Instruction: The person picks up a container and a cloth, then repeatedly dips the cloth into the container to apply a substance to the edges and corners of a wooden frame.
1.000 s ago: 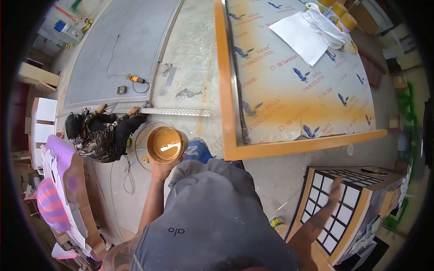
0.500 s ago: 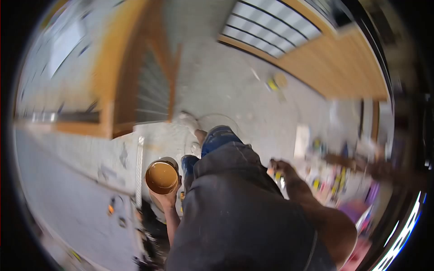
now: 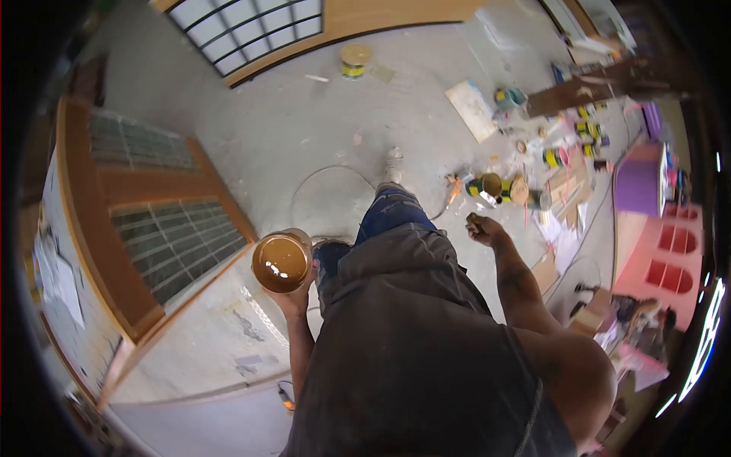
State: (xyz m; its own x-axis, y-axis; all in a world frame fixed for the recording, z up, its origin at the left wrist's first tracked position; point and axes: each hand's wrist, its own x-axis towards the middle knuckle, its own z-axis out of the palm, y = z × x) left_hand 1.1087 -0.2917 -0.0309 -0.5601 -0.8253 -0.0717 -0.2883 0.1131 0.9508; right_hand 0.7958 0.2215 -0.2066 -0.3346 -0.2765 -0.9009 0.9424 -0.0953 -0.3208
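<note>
My left hand (image 3: 292, 302) is wrapped round a tub of glossy brown liquid (image 3: 282, 263), held upright at my left side. Bright reflections show on the liquid's surface. My right hand (image 3: 487, 231) hangs out to the right over the floor, its fingers closed on a small dark-brown wad (image 3: 474, 221); whether it is a rag or a sponge I cannot make out. Close to that hand, on the floor, stand an opened can (image 3: 487, 185) and a can with a tan top (image 3: 518, 190). An orange-handled tool (image 3: 454, 187) lies beside them.
A glazed wooden door (image 3: 99, 186) stands at left, near a white work surface (image 3: 198, 358). A lattice panel (image 3: 335, 30) lies at the far side. A yellow-labelled can (image 3: 354, 61), a thin hose (image 3: 320, 169), a pale board (image 3: 470, 110) and a purple bin (image 3: 638, 183) are on the floor.
My view has turned right, so the door and lattice panel shifted left. The paint cans by my right hand now show clearly. The tub stays in my left hand; one foot has stepped forward.
</note>
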